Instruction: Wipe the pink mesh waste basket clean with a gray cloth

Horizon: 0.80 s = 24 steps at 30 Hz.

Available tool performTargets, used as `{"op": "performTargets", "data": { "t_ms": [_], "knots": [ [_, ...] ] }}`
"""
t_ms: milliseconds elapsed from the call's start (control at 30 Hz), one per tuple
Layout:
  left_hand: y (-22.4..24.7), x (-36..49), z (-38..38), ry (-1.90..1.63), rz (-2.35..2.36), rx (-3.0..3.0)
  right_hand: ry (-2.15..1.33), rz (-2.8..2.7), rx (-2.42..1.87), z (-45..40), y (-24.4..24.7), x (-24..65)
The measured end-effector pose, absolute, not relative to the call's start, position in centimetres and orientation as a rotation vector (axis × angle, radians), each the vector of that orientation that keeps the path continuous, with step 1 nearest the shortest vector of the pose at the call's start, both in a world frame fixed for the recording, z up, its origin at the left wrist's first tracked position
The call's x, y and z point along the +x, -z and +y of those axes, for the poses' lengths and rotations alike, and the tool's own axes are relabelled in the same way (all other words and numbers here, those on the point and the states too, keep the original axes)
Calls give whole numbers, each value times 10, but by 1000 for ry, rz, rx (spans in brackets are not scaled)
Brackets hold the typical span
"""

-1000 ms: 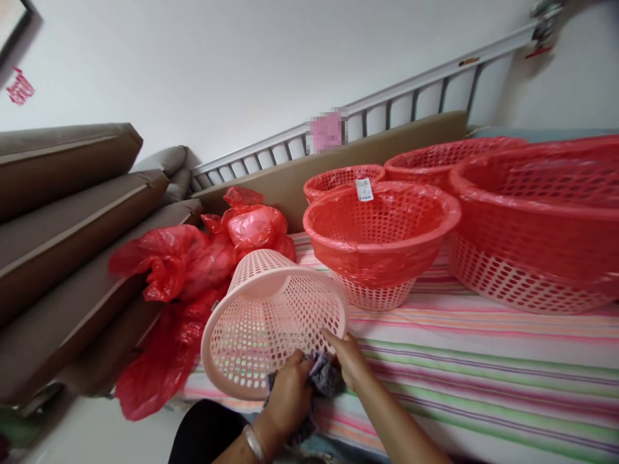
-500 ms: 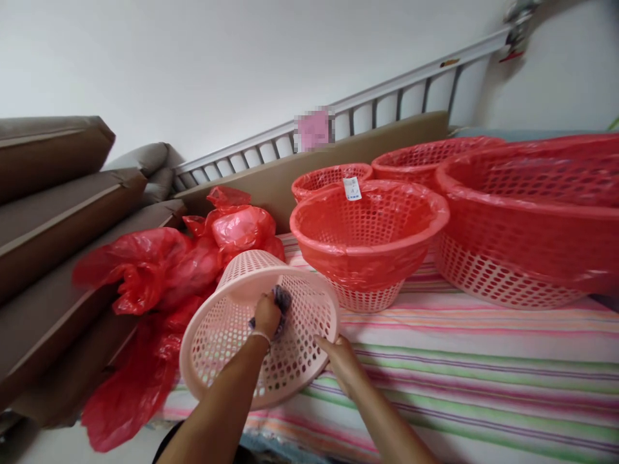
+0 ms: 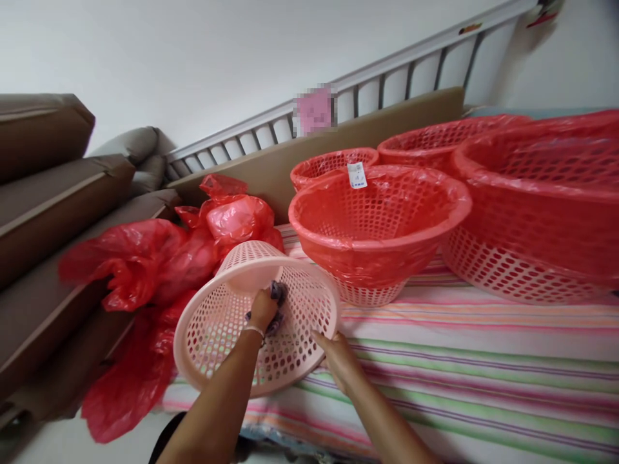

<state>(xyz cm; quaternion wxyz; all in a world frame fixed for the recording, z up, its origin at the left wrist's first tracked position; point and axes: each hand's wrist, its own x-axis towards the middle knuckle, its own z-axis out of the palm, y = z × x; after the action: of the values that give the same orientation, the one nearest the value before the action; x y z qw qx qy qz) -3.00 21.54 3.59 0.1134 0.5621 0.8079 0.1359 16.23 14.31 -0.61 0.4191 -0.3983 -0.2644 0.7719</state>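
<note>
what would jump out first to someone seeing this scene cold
Probably the four baskets covered in glossy red plastic, spread from the centre to the right edge of the picture. Next, the bare pale pink basket tipped on its side in front, the left hand inside it with a dark cloth, the right hand at its rim. Crumpled red plastic bags glare just left of it.

Grey-brown cushions (image 3: 58, 193) lie stacked at the left. A pale railing (image 3: 411, 58) runs along the wall (image 3: 217, 58), above a beige board (image 3: 382, 129)
</note>
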Motion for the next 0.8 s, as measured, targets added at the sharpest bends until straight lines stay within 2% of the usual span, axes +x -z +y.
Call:
{"op": "performTargets", "data": {
  "t_ms": [267, 433, 567, 800],
  "knots": [
    [-45, 23, 104, -304, 2058, 1948, -1877, -671, -899, 133, 0, 161],
    [-57, 29, 66, -249, 1900, 2075, -1676, -809, -961, 145, -3, 173],
    [-58, 27, 67, -194, 1896, 2119, -1564, -895, -1020, 161, -6, 188],
    [-54, 3, 142, -212, 2264, 2019, -1760, -826, -955, 146, 0, 177]
  ]
}}
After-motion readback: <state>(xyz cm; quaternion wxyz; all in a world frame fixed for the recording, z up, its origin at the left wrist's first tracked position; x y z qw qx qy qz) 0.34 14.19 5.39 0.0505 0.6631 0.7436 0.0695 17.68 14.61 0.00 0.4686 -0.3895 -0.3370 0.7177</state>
